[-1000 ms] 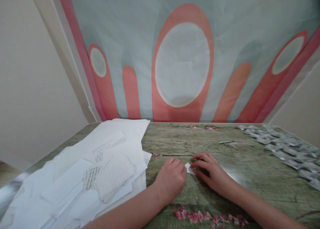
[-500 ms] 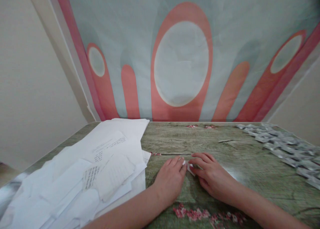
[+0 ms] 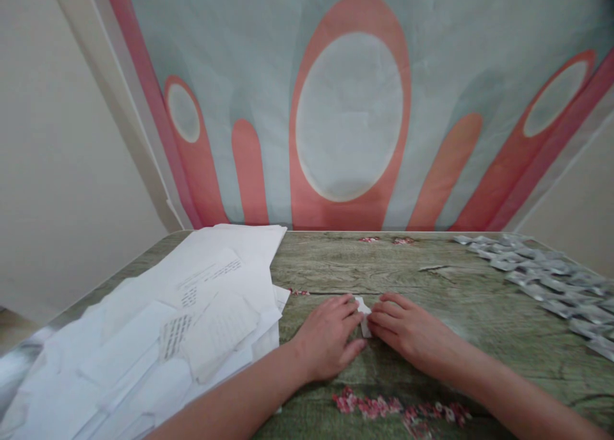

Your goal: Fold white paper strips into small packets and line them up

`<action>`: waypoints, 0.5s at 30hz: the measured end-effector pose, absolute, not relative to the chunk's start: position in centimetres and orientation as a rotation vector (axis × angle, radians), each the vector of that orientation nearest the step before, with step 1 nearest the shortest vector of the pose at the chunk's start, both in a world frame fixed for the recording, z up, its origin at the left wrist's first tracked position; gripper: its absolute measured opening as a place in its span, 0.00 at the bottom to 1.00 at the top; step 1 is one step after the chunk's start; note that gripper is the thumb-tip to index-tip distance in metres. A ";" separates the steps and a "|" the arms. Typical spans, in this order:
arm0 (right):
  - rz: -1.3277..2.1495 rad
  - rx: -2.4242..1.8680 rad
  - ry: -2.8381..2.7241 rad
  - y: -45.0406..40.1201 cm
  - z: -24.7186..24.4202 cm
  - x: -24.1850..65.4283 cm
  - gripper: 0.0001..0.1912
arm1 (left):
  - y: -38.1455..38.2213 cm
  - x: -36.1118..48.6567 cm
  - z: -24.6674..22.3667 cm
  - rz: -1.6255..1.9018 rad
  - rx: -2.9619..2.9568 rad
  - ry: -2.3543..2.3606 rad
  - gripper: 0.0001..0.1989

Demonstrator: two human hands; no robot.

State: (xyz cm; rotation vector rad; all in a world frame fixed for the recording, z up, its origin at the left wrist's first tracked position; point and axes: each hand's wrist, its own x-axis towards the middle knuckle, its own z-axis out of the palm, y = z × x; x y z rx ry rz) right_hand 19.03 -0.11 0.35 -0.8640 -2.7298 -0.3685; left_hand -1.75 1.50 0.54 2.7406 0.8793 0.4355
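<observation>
A small piece of white paper (image 3: 364, 318) lies on the wood-patterned table between my two hands. My left hand (image 3: 330, 334) rests at its left side, with the fingertips on its edge and the thumb stretched out below on the tabletop. From the right, my right hand (image 3: 403, 325) touches the paper with its fingertips; the fingers lie nearly flat and its thumb is hidden. The paper's left and right edges are partly covered by the fingers.
A spread-out heap of white paper sheets (image 3: 230, 242), some printed, covers the table's left side. Overlapping silvery-grey folded pieces (image 3: 542, 277) lie in rows at the right. The table (image 3: 326, 261) meets a patterned backdrop (image 3: 268, 43) at its far edge.
My left thumb has moved away from the fingers and down onto the table. My right fingers have flattened beside the paper, and more of the paper shows between the hands.
</observation>
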 end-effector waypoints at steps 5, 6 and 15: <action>-0.361 -0.804 -2.703 0.0 0.1 19.1 0.10 | 1.7 -1.7 0.6 0.472 2.711 0.835 0.19; -0.360 -0.794 -2.695 0.0 0.0 19.0 0.10 | 1.8 -1.7 0.6 0.479 2.708 0.835 0.18; -0.388 -0.837 -2.687 0.4 -1.0 18.9 0.11 | 2.0 -1.4 0.5 0.488 2.683 0.797 0.11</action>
